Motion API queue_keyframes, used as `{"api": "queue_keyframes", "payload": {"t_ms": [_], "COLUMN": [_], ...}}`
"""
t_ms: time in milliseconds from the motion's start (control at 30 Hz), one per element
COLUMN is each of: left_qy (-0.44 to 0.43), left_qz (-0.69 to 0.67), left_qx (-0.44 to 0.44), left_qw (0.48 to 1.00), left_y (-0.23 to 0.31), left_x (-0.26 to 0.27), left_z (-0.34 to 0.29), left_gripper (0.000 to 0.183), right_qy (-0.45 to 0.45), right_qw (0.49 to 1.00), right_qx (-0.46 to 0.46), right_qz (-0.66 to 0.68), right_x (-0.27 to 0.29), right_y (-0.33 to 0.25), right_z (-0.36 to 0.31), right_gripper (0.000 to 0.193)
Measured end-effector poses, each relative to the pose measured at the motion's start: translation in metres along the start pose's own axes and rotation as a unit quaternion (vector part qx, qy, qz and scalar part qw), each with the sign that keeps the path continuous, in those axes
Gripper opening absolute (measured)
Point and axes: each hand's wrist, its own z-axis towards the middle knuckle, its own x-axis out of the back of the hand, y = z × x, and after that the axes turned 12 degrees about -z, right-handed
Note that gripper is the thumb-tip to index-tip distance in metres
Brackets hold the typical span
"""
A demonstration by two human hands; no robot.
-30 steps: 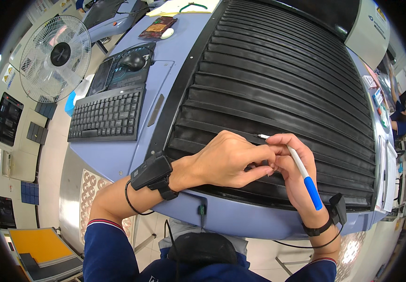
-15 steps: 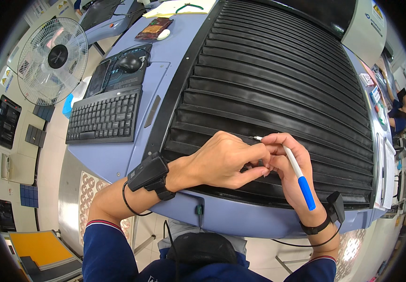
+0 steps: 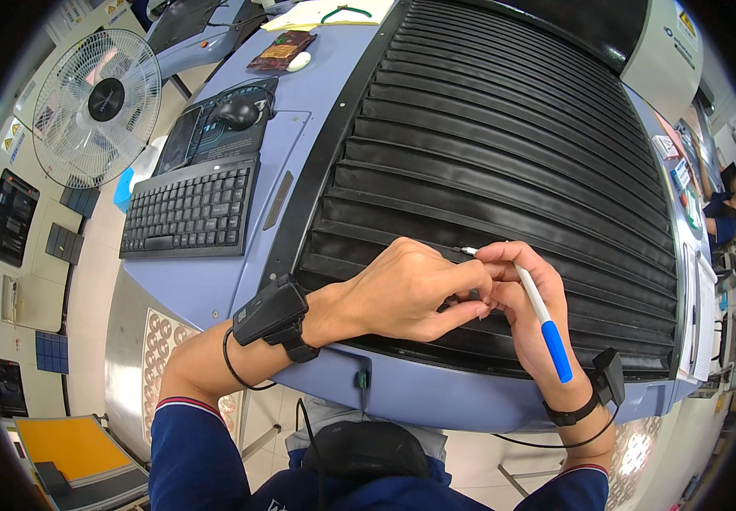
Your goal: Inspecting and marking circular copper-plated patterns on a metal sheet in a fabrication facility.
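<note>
Above the near part of the black ribbed cover [image 3: 504, 183], my two hands meet with their fingertips together. My left hand [image 3: 415, 289] is closed in a pinch; what its fingertips hold, if anything, is hidden. My right hand [image 3: 531, 298] is closed around a white pen [image 3: 531, 288] with a blue end [image 3: 557, 351], which slants back over the palm toward the wrist. A small white and dark tip [image 3: 469, 251] pokes out beside the right index finger; I cannot tell what it belongs to.
Left of the cover, a black keyboard [image 3: 187, 211] and a mouse [image 3: 237, 112] lie on the blue-grey machine top. Farther back are a brown packet [image 3: 281, 51] and a white oval thing [image 3: 298, 62]. A fan [image 3: 100, 106] stands at left. Another person [image 3: 728, 204] is at far right.
</note>
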Motion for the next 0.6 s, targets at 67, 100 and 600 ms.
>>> {"api": "queue_keyframes", "payload": {"t_ms": [67, 100, 600], "left_qy": [-0.001, -0.002, 0.001], "left_qz": [-0.001, -0.002, -0.003], "left_qx": [-0.001, -0.002, 0.004], "left_qw": [1.000, 1.000, 1.000], "left_y": [0.0004, 0.0005, 0.0008], "left_x": [0.0002, 0.0002, -0.0001], "left_z": [0.0003, 0.0004, 0.0001], "left_gripper": [0.019, 0.019, 0.021], "right_qy": [0.001, 0.001, -0.003], "right_qw": [1.000, 1.000, 1.000], "right_qx": [-0.002, -0.001, 0.011], "right_qz": [0.001, 0.002, 0.004], "right_x": [-0.0002, 0.0000, 0.0008], "right_y": [-0.0002, 0.0005, 0.0001], "right_z": [-0.0002, -0.0002, -0.0008], "right_gripper": [0.038, 0.038, 0.038]}}
